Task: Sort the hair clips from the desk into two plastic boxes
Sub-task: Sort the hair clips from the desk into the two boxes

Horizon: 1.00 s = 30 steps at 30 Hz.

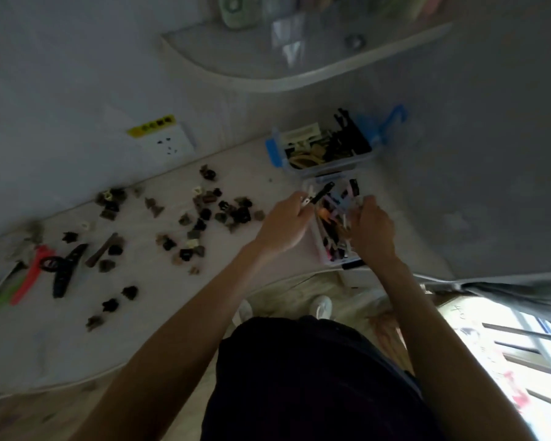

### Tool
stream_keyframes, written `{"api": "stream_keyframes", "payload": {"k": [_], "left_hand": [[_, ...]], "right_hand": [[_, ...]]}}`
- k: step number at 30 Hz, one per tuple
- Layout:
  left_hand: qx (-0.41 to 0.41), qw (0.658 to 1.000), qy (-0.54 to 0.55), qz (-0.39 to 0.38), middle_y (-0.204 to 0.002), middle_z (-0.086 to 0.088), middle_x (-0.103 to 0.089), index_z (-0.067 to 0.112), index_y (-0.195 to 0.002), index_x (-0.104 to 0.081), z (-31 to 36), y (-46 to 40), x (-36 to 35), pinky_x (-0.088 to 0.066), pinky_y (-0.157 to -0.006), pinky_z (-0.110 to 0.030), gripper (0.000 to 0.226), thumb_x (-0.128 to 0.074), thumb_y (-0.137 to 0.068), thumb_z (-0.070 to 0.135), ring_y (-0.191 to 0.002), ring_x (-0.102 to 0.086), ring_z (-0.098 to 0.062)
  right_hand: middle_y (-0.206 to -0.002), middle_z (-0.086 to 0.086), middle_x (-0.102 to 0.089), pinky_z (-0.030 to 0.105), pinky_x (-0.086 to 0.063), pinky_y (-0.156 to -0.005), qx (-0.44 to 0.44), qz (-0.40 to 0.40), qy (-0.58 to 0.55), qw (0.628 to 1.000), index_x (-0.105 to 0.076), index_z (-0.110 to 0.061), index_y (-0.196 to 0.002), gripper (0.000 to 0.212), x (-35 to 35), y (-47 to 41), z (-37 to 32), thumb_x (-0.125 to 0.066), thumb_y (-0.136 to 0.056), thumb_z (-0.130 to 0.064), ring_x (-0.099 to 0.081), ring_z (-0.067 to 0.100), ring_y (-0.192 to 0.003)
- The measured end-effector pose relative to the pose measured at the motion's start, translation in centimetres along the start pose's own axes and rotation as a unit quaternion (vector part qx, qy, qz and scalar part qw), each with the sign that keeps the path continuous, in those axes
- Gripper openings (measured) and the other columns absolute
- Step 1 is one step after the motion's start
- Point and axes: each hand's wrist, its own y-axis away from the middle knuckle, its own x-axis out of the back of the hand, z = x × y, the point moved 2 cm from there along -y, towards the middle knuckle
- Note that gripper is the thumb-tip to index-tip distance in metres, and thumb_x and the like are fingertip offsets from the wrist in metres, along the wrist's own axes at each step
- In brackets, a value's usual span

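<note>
Two bare forearms are stretched toward a small clear plastic box (326,246) of slim clips. A black-and-white clip (317,196) is pinched by the left hand (285,222), seemingly for dropping in; the right hand (371,232) is curled at the box's rim, likely steadying it. Small dark claw clips (204,214) are left scattered on the pale surface (77,338).

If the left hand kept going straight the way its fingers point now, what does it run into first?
Most likely the near plastic box. The left hand holds a long black clip angled up and right over that box's contents; the blue-latched box lies beyond. Depth is unclear.

Grey walls, curved shelf (299,58), wall socket (169,143), bright window (506,354).
</note>
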Motion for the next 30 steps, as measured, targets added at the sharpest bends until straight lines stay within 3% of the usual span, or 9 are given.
{"api": "stream_keyframes", "payload": {"k": [3, 6, 9, 13, 17, 20, 22, 25, 30], "left_hand": [[0.047, 0.999, 0.012, 0.017, -0.080, -0.012, -0.057, 0.004, -0.125, -0.042, 2.4, -1.6, -3.5, -0.034, -0.050, -0.031, 0.032, -0.034, -0.100, 0.020, -0.059, -0.049, -0.019], [0.087, 0.995, 0.020, 0.051, -0.116, -0.026, -0.056, -0.002, -0.126, -0.039, 3.4, -2.6, -5.7, -0.043, -0.074, -0.037, 0.034, -0.034, -0.099, 0.018, -0.097, -0.057, -0.037], [0.122, 0.989, 0.058, 0.064, -0.120, -0.021, -0.054, -0.001, -0.127, -0.039, 3.2, -2.8, -7.3, -0.039, -0.080, -0.032, 0.036, -0.037, -0.098, 0.022, -0.109, -0.053, -0.034], [0.085, 0.994, 0.024, 0.057, -0.133, -0.019, -0.047, 0.006, -0.135, -0.036, 2.3, -2.3, -8.4, -0.039, -0.095, -0.035, 0.042, -0.040, -0.096, 0.023, -0.121, -0.047, -0.031], [-0.001, 0.994, -0.039, 0.102, -0.129, -0.018, -0.052, 0.006, -0.132, -0.045, 2.0, -0.9, -7.7, -0.035, -0.095, -0.026, 0.039, -0.039, -0.094, 0.010, -0.118, -0.049, -0.030], [-0.065, 0.976, -0.118, 0.173, -0.118, -0.019, -0.057, 0.003, -0.121, -0.055, 1.0, 0.2, -6.5, -0.030, -0.091, -0.023, 0.038, -0.050, -0.084, 0.002, -0.109, -0.050, -0.033], [-0.055, 0.972, -0.134, 0.186, -0.122, -0.018, -0.053, 0.003, -0.123, -0.052, -0.4, 0.5, -5.7, -0.027, -0.093, -0.021, 0.043, -0.057, -0.080, 0.005, -0.112, -0.047, -0.032], [-0.012, 0.987, -0.054, 0.148, -0.133, -0.016, -0.045, 0.006, -0.134, -0.043, -2.2, 0.5, -5.1, -0.034, -0.096, -0.023, 0.054, -0.061, -0.084, 0.017, -0.117, -0.046, -0.027], [-0.028, 0.987, -0.080, 0.134, -0.134, -0.009, -0.046, 0.015, -0.138, -0.040, -3.6, 0.4, -4.5, -0.040, -0.100, -0.031, 0.058, -0.063, -0.086, 0.025, -0.119, -0.047, -0.022]], "right_hand": [[-0.109, 0.021, -0.061, 0.035, -0.038, -0.074, 0.021, -0.049, 0.003, 0.999, -0.048, 0.000, -0.111, 0.029, 0.2, -1.0, 1.9, -0.043, -0.096, -0.024, -0.058, 0.039, -0.100], [-0.105, 0.019, -0.065, 0.037, -0.045, -0.079, 0.073, -0.064, 0.018, 0.995, -0.055, -0.004, -0.109, 0.031, 0.8, -1.2, 3.2, -0.040, -0.098, -0.029, -0.060, 0.037, -0.097], [-0.100, 0.019, -0.064, 0.038, -0.046, -0.075, 0.107, -0.056, 0.005, 0.993, -0.057, -0.005, -0.108, 0.030, 1.1, -1.2, 4.1, -0.037, -0.098, -0.025, -0.060, 0.037, -0.091], [-0.107, 0.016, -0.061, 0.038, -0.046, -0.079, 0.134, -0.060, -0.024, 0.989, -0.056, -0.010, -0.112, 0.026, 1.4, -1.3, 4.1, -0.039, -0.097, -0.024, -0.059, 0.034, -0.094], [-0.119, 0.017, -0.056, 0.036, -0.043, -0.084, 0.163, -0.084, -0.025, 0.983, -0.053, -0.009, -0.121, 0.029, 1.0, -1.2, 3.6, -0.043, -0.095, -0.016, -0.055, 0.034, -0.105], [-0.130, 0.011, -0.052, 0.035, -0.040, -0.091, 0.213, -0.120, -0.012, 0.970, -0.053, -0.014, -0.125, 0.033, 0.0, -0.8, 3.2, -0.050, -0.092, -0.016, -0.048, 0.031, -0.115], [-0.132, 0.008, -0.052, 0.037, -0.040, -0.096, 0.242, -0.159, 0.018, 0.957, -0.056, -0.013, -0.123, 0.033, -1.2, -0.5, 2.5, -0.051, -0.091, -0.016, -0.046, 0.031, -0.119], [-0.129, 0.005, -0.057, 0.041, -0.041, -0.097, 0.309, -0.175, 0.093, 0.930, -0.065, -0.012, -0.113, 0.028, -3.1, -0.2, 1.6, -0.047, -0.092, -0.016, -0.048, 0.032, -0.119], [-0.127, -0.001, -0.060, 0.038, -0.047, -0.093, 0.249, -0.125, 0.068, 0.958, -0.063, -0.021, -0.115, 0.038, -3.0, -2.1, 2.5, -0.052, -0.085, -0.001, -0.049, 0.031, -0.120]]}}
